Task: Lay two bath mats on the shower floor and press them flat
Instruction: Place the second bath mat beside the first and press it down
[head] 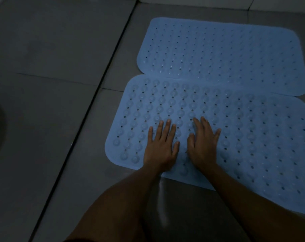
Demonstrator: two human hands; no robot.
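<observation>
Both hands, left hand [160, 147] and right hand [203, 145], are spread flat on near mat [253, 137]; far mat [226, 55] is laid already, pressing seems unfinished.

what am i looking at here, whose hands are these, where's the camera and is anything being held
There is no machine here: a person wears one wide-angle camera on the head, looking forward and down, so the arms reach in from the bottom of the picture. Two blue bath mats lie on a dim grey tiled floor. The far mat lies beyond the near mat, and their long edges meet; whether they overlap I cannot tell. The left hand and the right hand lie side by side, palms down with straight, spread fingers, on the near mat. Nothing is held in either grip; they seem to be pressing the mat flat.
</observation>
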